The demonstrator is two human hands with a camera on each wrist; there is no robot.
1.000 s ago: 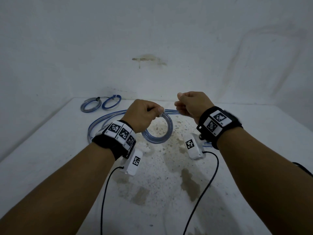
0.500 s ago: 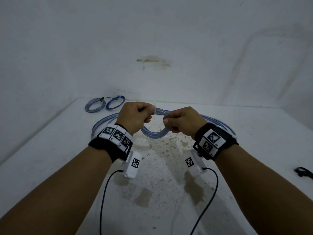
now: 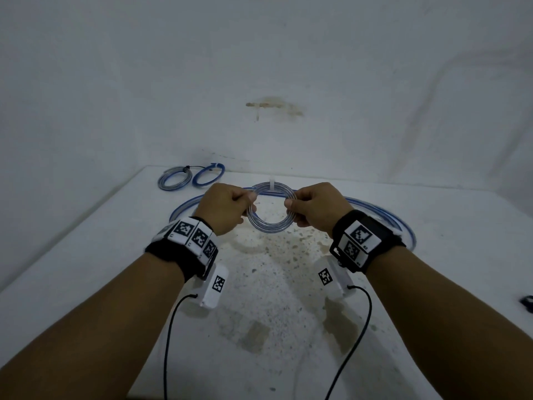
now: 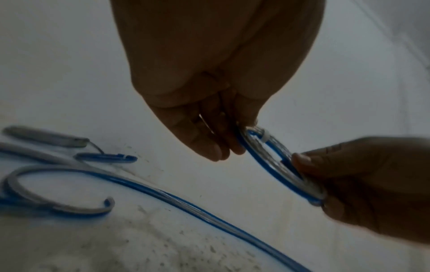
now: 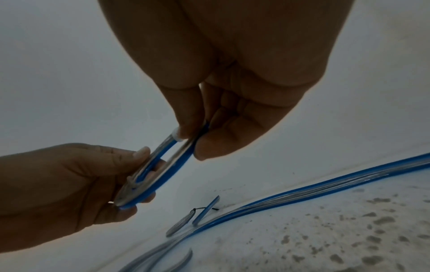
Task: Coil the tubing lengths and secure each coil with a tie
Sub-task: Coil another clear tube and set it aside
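Note:
A small coil of clear, blue-striped tubing [image 3: 271,226] hangs above the table between both hands. My left hand [image 3: 227,204] pinches its left side and my right hand [image 3: 313,207] pinches its right side. A white tie [image 3: 272,183] wraps the coil's far edge and sticks up; it shows too as a white tie [image 4: 266,137] and a white tie [image 5: 175,137] in the wrist views. The left wrist view has the coil [image 4: 267,176] edge-on between my fingers; the right wrist view has the coil [image 5: 160,176] the same way.
Two tied coils lie at the table's far left corner, one clear [image 3: 174,179] and one blue [image 3: 209,174]. Long loose tubing [image 3: 383,216] curves across the table behind my hands. A white table [image 3: 86,255] with a stained middle meets white walls. A dark object [image 3: 527,300] sits at the right edge.
My right hand came in from beside the coil and took hold of its right side. Both hands moved away from me with the coil, which now faces me with the tie on top.

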